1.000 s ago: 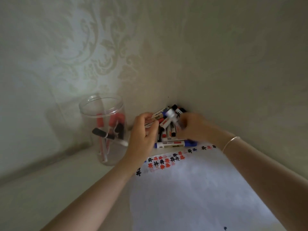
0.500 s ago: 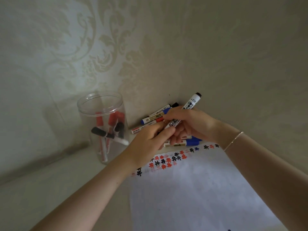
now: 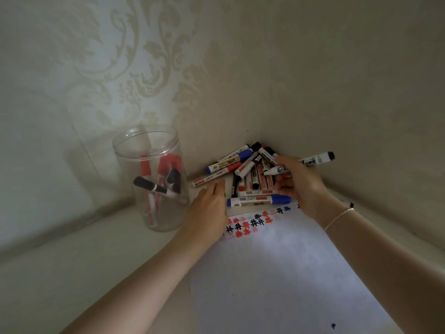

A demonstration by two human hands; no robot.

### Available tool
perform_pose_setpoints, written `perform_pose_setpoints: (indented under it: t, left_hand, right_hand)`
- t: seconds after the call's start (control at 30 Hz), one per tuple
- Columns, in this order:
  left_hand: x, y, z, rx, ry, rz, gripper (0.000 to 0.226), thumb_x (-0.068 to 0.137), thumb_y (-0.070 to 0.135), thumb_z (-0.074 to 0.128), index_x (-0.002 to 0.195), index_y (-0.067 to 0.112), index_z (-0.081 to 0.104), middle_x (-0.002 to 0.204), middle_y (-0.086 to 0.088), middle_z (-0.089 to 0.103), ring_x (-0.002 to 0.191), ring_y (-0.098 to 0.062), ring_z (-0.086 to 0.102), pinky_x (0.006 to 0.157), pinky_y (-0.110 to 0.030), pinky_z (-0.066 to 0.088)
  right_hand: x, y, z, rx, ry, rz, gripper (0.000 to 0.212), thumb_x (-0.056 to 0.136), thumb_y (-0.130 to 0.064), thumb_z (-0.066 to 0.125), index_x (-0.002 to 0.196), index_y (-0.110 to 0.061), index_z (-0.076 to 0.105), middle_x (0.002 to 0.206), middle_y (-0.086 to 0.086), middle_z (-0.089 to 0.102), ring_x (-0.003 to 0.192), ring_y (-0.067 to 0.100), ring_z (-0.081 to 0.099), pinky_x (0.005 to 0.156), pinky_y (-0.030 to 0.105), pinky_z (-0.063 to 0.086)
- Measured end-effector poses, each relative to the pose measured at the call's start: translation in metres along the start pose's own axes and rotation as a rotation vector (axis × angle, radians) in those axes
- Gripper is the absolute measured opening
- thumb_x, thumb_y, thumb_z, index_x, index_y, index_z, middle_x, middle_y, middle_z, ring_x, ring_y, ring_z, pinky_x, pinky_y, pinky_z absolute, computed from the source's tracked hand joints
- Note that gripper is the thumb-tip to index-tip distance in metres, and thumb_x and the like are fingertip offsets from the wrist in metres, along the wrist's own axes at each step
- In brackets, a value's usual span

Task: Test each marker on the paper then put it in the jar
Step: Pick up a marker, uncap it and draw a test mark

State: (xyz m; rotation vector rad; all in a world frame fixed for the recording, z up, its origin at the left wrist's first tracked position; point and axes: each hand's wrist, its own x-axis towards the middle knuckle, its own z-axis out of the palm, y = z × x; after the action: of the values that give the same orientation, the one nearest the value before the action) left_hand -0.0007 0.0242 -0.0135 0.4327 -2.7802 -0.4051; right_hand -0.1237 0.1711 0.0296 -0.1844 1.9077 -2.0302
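white marker [image 3: 298, 165] gripped level in right hand [image 3: 299, 183].

A white-barrelled marker with a black cap [image 3: 313, 161] lies nearly level in the air at the far right, cap end pointing right, its other end bare. A heap of red, blue and black capped markers [image 3: 245, 174] is piled in the far corner, touching one another. The white sheet of paper [image 3: 277, 273] lies flat near them, red and black test marks along its far edge. The clear plastic jar [image 3: 154, 179] stands upright at the left, open-topped, holding several red and black markers.
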Motion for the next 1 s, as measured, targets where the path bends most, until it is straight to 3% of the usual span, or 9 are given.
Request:
perform_pose_setpoints:
  t: [0.1, 0.17, 0.3, 0.43, 0.5, 0.7, 0.8, 0.93, 1.0]
  left_hand:
    - [-0.001, 0.002, 0.004, -0.019, 0.058, 0.075, 0.064, 0.097, 0.008, 0.041, 0.151, 0.012, 0.009, 0.159, -0.008, 0.006, 0.147, -0.021, 0.007, 0.118, -0.031, 0.011]
    - [-0.005, 0.002, 0.002, -0.035, 0.104, 0.225, 0.052, 0.100, 0.018, 0.036, 0.150, 0.014, 0.021, 0.158, -0.003, 0.016, 0.145, -0.015, 0.012, 0.117, -0.023, 0.007]
    - [-0.023, -0.002, -0.004, -0.095, -0.137, 0.464, 0.048, 0.099, 0.043, 0.029, 0.140, 0.024, 0.045, 0.147, 0.010, 0.041, 0.134, -0.001, 0.035, 0.110, -0.015, 0.024]
    - [-0.034, -0.012, -0.001, -0.092, -0.303, 0.401, 0.065, 0.090, 0.062, 0.038, 0.148, 0.034, 0.025, 0.151, 0.026, 0.017, 0.131, 0.016, 0.009, 0.103, -0.002, 0.001]
    - [-0.033, -0.015, 0.000, -0.096, -0.308, 0.381, 0.072, 0.086, 0.067, 0.039, 0.148, 0.036, 0.020, 0.151, 0.028, 0.013, 0.130, 0.017, 0.005, 0.103, -0.002, -0.001]
    - [-0.030, -0.018, 0.004, -0.112, -0.303, 0.393, 0.078, 0.081, 0.074, 0.035, 0.148, 0.037, 0.023, 0.153, 0.025, 0.017, 0.137, 0.010, 0.013, 0.110, -0.011, 0.010]
    - [-0.030, -0.017, 0.004, -0.106, -0.291, 0.407, 0.078, 0.081, 0.073, 0.036, 0.148, 0.035, 0.025, 0.153, 0.024, 0.019, 0.134, 0.014, 0.012, 0.105, -0.003, 0.003]
    - [-0.030, -0.017, 0.004, -0.112, -0.275, 0.410, 0.077, 0.081, 0.072, 0.039, 0.147, 0.034, 0.027, 0.152, 0.024, 0.022, 0.127, 0.019, 0.008, 0.101, 0.001, 0.000]
    - [-0.031, -0.017, 0.004, -0.115, -0.277, 0.407, 0.077, 0.081, 0.072, 0.038, 0.148, 0.034, 0.026, 0.152, 0.023, 0.021, 0.129, 0.017, 0.009, 0.102, 0.000, 0.001]
  right_hand:
    - [-0.002, 0.011, -0.003, 0.012, -0.037, 0.014, 0.018, 0.090, -0.025, 0.062, 0.095, -0.007, 0.063, 0.059, 0.003, 0.061, 0.050, 0.017, 0.057, 0.045, 0.025, 0.048]
    - [-0.006, 0.014, -0.004, 0.063, -0.080, 0.028, 0.014, 0.091, -0.021, 0.062, 0.088, -0.008, 0.060, 0.065, 0.006, 0.063, 0.053, 0.018, 0.060, 0.050, 0.027, 0.054]
    - [-0.013, 0.024, -0.005, 0.133, -0.261, 0.034, 0.011, 0.087, -0.004, 0.063, 0.077, -0.005, 0.059, 0.077, 0.014, 0.065, 0.068, 0.024, 0.064, 0.065, 0.030, 0.058]
    - [-0.017, 0.038, 0.001, -0.053, -0.217, -0.033, 0.014, 0.084, -0.007, 0.067, 0.074, -0.002, 0.058, 0.069, 0.020, 0.060, 0.050, 0.021, 0.052, 0.047, 0.026, 0.043]
    - [-0.017, 0.044, 0.006, -0.090, -0.165, -0.073, 0.016, 0.085, -0.004, 0.061, 0.071, -0.002, 0.055, 0.057, 0.018, 0.059, 0.043, 0.021, 0.048, 0.042, 0.025, 0.040]
    - [-0.018, 0.061, 0.015, -0.366, 0.009, -0.225, 0.016, 0.077, -0.001, 0.059, 0.063, -0.003, 0.051, 0.061, 0.015, 0.050, 0.058, 0.019, 0.045, 0.056, 0.029, 0.039]
    - [-0.018, 0.060, 0.014, -0.377, 0.000, -0.227, 0.009, 0.077, 0.000, 0.061, 0.068, -0.001, 0.058, 0.066, 0.016, 0.055, 0.062, 0.021, 0.051, 0.056, 0.028, 0.042]
    - [-0.016, 0.063, 0.014, -0.434, -0.001, -0.263, 0.019, 0.077, -0.002, 0.061, 0.083, 0.016, 0.058, 0.081, 0.031, 0.063, 0.071, 0.043, 0.059, 0.056, 0.036, 0.049]
    - [-0.018, 0.063, 0.015, -0.469, 0.014, -0.289, 0.015, 0.078, -0.001, 0.058, 0.073, 0.012, 0.053, 0.070, 0.028, 0.059, 0.059, 0.035, 0.053, 0.052, 0.035, 0.045]
